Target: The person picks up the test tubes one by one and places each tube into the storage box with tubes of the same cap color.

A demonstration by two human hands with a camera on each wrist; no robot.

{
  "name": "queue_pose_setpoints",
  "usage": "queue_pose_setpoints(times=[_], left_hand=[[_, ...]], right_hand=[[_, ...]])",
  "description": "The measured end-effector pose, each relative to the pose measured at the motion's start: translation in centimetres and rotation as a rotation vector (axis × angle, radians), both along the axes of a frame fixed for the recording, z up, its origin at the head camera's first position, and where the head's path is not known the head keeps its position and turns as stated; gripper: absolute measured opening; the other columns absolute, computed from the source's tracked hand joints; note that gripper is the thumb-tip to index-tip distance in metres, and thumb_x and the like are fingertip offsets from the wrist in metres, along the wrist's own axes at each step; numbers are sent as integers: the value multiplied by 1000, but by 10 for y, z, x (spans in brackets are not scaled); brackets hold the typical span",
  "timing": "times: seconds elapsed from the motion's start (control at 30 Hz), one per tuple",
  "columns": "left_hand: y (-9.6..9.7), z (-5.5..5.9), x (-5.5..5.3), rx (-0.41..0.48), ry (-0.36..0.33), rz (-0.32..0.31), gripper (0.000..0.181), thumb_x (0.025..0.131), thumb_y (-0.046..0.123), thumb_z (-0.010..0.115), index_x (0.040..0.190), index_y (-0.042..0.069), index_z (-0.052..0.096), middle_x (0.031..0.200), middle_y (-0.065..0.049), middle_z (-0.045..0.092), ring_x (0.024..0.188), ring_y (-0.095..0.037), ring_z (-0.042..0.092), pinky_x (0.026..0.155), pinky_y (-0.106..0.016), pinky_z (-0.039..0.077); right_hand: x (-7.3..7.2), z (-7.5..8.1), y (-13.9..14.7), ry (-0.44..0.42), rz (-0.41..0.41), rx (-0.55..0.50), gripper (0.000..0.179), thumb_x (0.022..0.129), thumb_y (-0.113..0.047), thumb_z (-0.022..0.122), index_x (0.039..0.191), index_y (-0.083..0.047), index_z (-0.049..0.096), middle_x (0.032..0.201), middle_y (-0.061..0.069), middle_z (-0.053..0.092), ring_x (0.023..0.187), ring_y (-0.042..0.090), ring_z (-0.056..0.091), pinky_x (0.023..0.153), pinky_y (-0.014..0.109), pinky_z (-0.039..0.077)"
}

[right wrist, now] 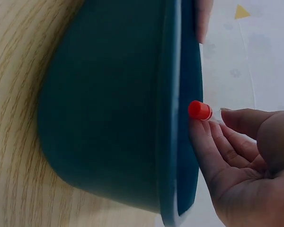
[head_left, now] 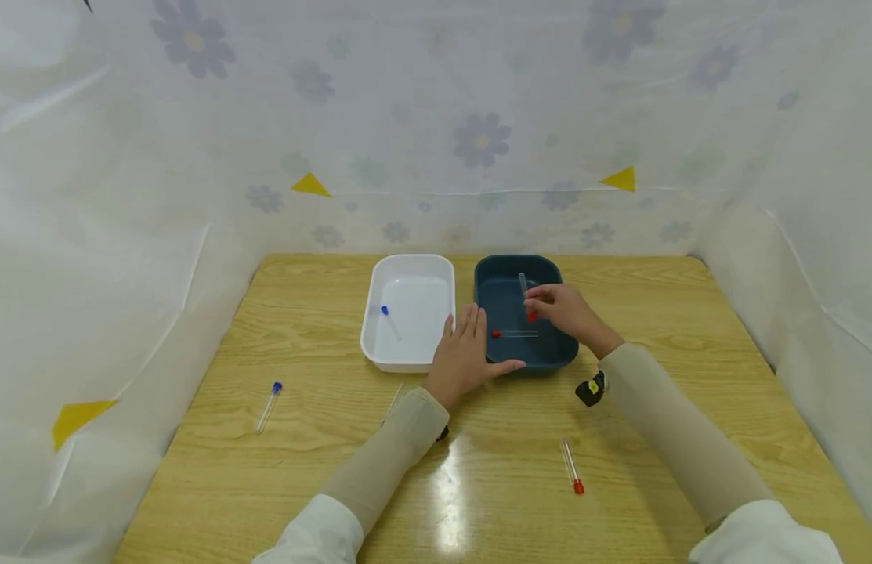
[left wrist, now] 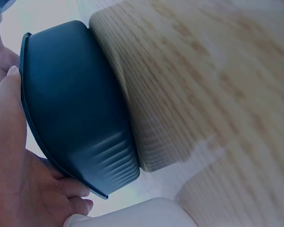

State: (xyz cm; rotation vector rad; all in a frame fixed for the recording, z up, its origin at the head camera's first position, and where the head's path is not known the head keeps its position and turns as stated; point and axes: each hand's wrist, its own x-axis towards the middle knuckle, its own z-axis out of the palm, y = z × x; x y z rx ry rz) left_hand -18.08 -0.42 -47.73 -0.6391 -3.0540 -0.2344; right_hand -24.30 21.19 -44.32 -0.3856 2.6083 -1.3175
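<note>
My right hand [head_left: 562, 311] pinches a clear test tube with a red cap [right wrist: 199, 110] over the dark blue tray [head_left: 527, 268]. In the right wrist view, the thumb and fingers close on the tube just behind its cap. Inside that tray lies another red-capped test tube [head_left: 515, 334]. My left hand [head_left: 465, 356], fingers straight and thumb spread, rests at the dark tray's near left corner, beside the white tray [head_left: 407, 366]. The left wrist view shows its thumb and fingers touching the dark tray's rim [left wrist: 35, 135].
In the white tray lies a blue-capped test tube [head_left: 389, 321]. On the wooden table are a blue-capped tube [head_left: 269, 407] at left and a red-capped tube [head_left: 572, 468] at near right. Another clear tube [head_left: 393, 401] is partly hidden by my left forearm. Flowered sheeting [head_left: 478, 211] surrounds the table.
</note>
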Motion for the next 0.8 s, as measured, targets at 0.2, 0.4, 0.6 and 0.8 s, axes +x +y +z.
queue_pose_setpoints(times=[0.2,0.4,0.6,0.8], left_hand=[[0,0,0,1,-1,-1,119,68,90,17,148,3,16,154,-12,13,141,-22,6,112,-47,5],[0,-3,-1,-17,0,2,119,67,90,15,149,4,15,154,-12,13,141,-22,5,112,-46,3],[1,-3,-1,-12,-3,2,120,67,91,13,149,4,14,154,-12,13,141,-22,5,112,-46,3],[0,-3,0,-10,14,1,119,67,90,16,148,3,16,154,-12,14,141,-22,7,112,-46,4]], right_hand=[[-5,-7,-8,11,-6,14,35,94,-17,57,120,5,58,99,17,65,89,28,65,79,42,52],[-7,-15,-17,-14,-21,25,35,95,-16,55,122,6,56,100,19,65,89,28,65,80,43,51],[-9,-23,-23,-5,-92,97,33,95,-18,55,119,5,59,98,16,66,86,27,65,79,44,51],[-11,-28,-25,-4,-152,105,30,94,-19,57,116,1,61,99,15,67,84,25,66,78,43,52]])
